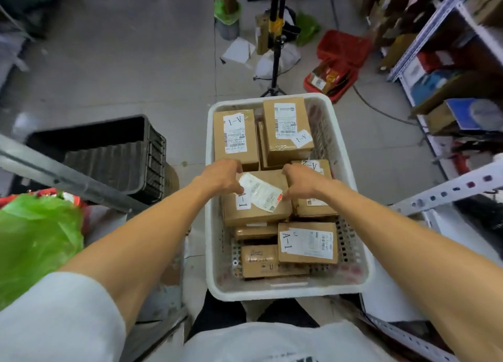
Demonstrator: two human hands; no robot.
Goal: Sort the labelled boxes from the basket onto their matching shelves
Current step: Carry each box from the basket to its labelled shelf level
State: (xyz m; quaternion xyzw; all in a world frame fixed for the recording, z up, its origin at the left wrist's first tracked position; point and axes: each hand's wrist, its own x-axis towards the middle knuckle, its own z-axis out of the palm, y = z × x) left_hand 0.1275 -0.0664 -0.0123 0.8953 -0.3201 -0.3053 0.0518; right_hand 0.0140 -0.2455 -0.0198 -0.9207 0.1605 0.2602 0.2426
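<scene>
We see matt cardboard boxes (255, 213), smooth paper labels (261, 192), a perforated plastic basket (285, 291); at eight o'clock, a glossy green plastic bag (35, 239).

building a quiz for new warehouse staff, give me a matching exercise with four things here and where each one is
1 white basket
2 black crate
3 green bag
4 middle A-1 box

a gripped by left hand and right hand
b bottom left of the view
c centre, holding brown boxes
d left of the white basket, partly behind a metal bar

Pairs: 1-c, 2-d, 3-b, 4-a
</scene>
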